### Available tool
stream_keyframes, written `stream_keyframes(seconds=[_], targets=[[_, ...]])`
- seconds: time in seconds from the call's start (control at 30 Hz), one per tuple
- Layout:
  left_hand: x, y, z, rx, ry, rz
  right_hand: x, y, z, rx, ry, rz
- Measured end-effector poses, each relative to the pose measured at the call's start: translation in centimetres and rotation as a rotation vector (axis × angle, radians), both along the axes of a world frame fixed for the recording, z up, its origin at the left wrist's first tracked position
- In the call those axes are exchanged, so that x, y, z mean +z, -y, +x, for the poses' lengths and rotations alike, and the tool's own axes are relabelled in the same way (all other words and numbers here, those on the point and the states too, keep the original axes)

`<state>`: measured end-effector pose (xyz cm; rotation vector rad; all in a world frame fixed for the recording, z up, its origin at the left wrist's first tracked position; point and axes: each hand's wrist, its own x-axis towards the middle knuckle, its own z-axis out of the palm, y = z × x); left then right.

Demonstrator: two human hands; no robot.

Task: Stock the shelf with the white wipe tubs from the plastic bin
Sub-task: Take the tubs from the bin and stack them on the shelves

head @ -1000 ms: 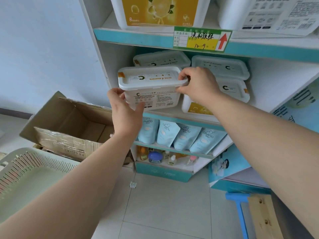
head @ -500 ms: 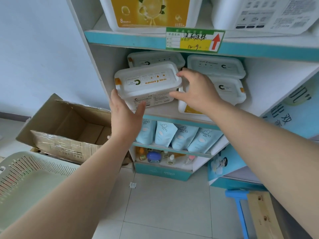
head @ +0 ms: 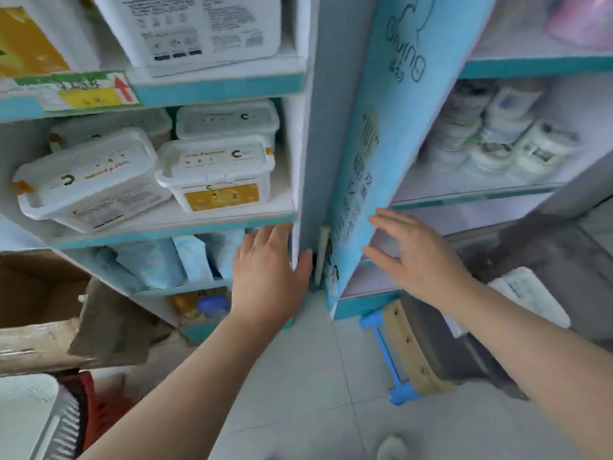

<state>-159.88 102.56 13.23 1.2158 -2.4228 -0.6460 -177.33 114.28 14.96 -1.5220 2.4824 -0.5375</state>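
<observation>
Hands: left hand (head: 270, 273) and right hand (head: 414, 257), both open and empty, are being drawn back below the shelf (head: 172, 224). Wipe tub (head: 89, 180), gripped half a second ago, is now being left resting askew at the shelf's front-left; restocking is judged to be continuing.

White wipe tubs (head: 89, 180) on shelf (head: 172, 222): smooth moulded plastic, slight sheen on lids; yellow paper-like label on the right front tub (head: 217, 174). Shelf boards: matt white with teal edging. Price tag (head: 76, 91): printed paper. Cardboard box (head: 39, 313): matt brown, rough torn flaps, glossy tape strip. Side panel (head: 374, 154): blue printed board, faint sheen. Floor tiles (head: 298, 393): pale, smooth, low gloss. Trolley (head: 404, 353): bare wood plank, blue plastic handle. Plastic bin (head: 30, 416): matt, slotted.
</observation>
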Motion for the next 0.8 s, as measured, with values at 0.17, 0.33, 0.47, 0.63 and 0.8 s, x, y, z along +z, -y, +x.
stream_keyframes(seconds=[0.17,0.33,0.47,0.63,0.8], targets=[[-1.9,-7.2,-11.5,-0.188,0.033,0.059,-1.5,-10.9,-9.7,-0.204,0.045,0.054],[-4.8,-13.7,-23.0,-0.345,0.082,0.123,-4.5,-19.7,-19.0,-0.449,0.092,0.118],[-7.8,-17.2,-30.3,-0.401,0.174,0.200,-8.2,-24.9,-24.7,-0.631,0.217,0.189],[-11.3,-19.9,-37.5,-0.482,0.303,0.226,-14.2,-29.3,-29.8,-0.800,0.385,0.204],[-15.7,-21.1,-44.7,-0.581,0.382,0.248,-18.5,-30.5,-33.0,-0.948,0.465,0.181]])
